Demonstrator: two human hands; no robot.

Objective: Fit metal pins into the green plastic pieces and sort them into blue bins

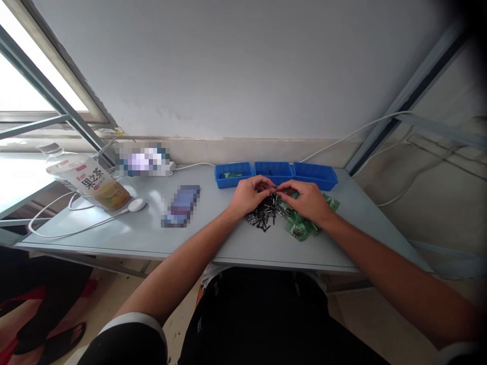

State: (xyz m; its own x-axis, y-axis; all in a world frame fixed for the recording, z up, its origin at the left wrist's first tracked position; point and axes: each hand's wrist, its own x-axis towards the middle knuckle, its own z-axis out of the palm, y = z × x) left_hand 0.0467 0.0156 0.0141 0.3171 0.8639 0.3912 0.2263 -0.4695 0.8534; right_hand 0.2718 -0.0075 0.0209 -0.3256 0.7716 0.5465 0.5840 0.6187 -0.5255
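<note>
My left hand (251, 195) and my right hand (305, 198) meet fingertip to fingertip over the table. Both are closed in a pinch around something small and thin, too small to make out. Below my left hand lies a loose pile of black screws (263, 219). Beside it, under my right hand, is a heap of small green plastic packets (300, 227), some with metal pieces showing inside. Just behind my hands stand three blue bins in a row. The left bin (224, 181) has green packets in it, and the middle bin (262, 170) and right bin (323, 177) are partly hidden by my hands.
A drink bottle (89, 177) leans at the left, near a white round charger (137, 205) with its cable. A blurred phone-like object (181, 207) lies left of my arm. A power strip (167, 167) sits by the wall. At lower left, another person's foot (72, 334) shows.
</note>
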